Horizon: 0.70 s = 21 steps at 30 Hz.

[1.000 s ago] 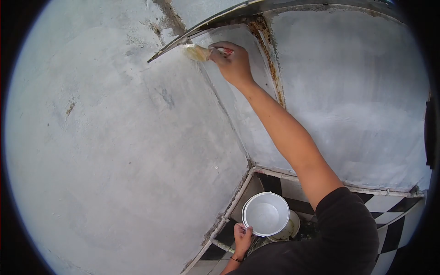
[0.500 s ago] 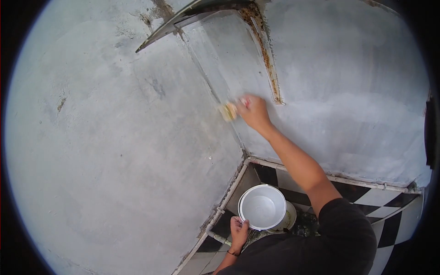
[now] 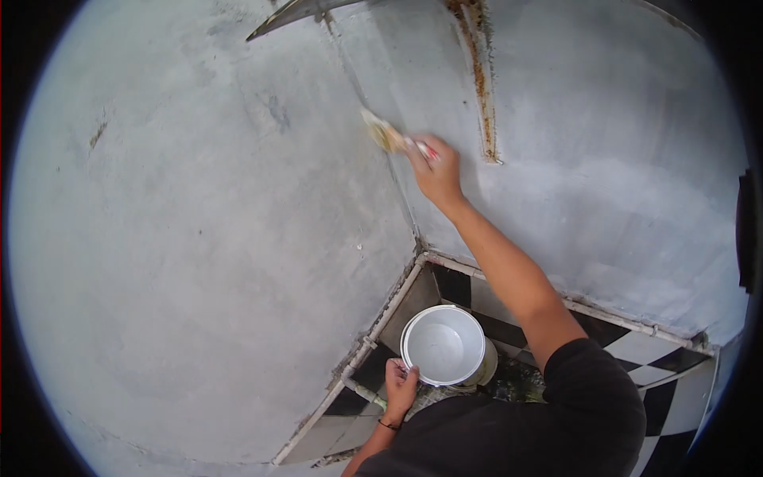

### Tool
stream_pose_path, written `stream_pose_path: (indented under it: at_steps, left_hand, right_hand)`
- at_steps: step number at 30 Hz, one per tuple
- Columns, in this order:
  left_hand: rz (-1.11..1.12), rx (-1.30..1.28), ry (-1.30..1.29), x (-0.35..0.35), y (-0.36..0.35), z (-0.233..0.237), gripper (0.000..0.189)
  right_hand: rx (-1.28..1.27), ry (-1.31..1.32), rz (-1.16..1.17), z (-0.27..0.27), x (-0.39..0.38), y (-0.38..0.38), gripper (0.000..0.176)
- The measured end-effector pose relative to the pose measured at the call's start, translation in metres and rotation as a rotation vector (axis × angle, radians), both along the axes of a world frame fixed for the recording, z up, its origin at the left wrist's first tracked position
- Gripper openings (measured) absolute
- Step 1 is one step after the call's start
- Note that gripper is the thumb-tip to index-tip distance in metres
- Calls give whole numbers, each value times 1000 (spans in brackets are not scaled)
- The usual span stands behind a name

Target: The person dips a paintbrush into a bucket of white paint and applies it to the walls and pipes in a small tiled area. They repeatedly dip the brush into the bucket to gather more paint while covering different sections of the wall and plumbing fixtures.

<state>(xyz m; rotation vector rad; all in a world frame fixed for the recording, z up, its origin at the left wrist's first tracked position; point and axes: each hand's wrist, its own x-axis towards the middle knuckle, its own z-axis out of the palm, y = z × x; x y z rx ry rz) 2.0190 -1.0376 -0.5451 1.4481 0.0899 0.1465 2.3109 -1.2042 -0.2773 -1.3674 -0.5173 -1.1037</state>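
My right hand (image 3: 437, 173) grips the handle of a paintbrush (image 3: 385, 133), its fingers closed round it. The bristles, blurred by motion, are at the wall corner seam (image 3: 395, 176) where two grey-white walls meet. Lower down, my left hand (image 3: 400, 383) is closed on the rim of a white bucket (image 3: 443, 347), thumb at the edge. The bucket is tilted so I see into it; a thin whitish layer appears at its bottom.
A pipe (image 3: 373, 343) runs along the left wall above black and white tiles (image 3: 648, 374). A rusty bracket (image 3: 482, 87) juts from the right wall. Part of a curved metal piece (image 3: 290, 14) shows at the top. Another container (image 3: 486, 364) stands behind the bucket.
My right hand has moved the paintbrush up along the corner, its bristles now pointing up and left. The view has shifted slightly; the bucket stays in my left hand.
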Motion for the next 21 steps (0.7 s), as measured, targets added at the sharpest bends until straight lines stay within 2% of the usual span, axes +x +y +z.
stream_pose_path:
  at_steps: [4,7,8,11,13,18,19,21]
  left_hand:
    - [5,-32,-35,-1,-1,-3,21]
    - [-16,-29,-49,-3,-2,2,21]
    - [-13,29,-80,0,1,-12,21]
    - [-32,-42,-40,-4,-7,13,21]
    - [-50,-27,-48,-1,-4,2,21]
    - [-54,-82,-15,-6,-6,13,22]
    - [-57,-53,-31,-6,-3,6,22]
    - [-53,-33,-42,-5,0,2,22]
  right_hand:
    - [-120,298,21,-98,-25,-14,13]
    - [-134,410,28,-153,-23,-21,15]
    - [-138,407,32,-149,-22,-21,15]
    - [-232,467,-65,-119,-28,-21,18]
    - [-255,385,-102,-81,-17,-14,20]
    - [-130,-142,-151,32,-8,0,13]
    - [-124,-256,-180,46,-7,0,11]
    - [-115,-286,-182,54,-5,2,11]
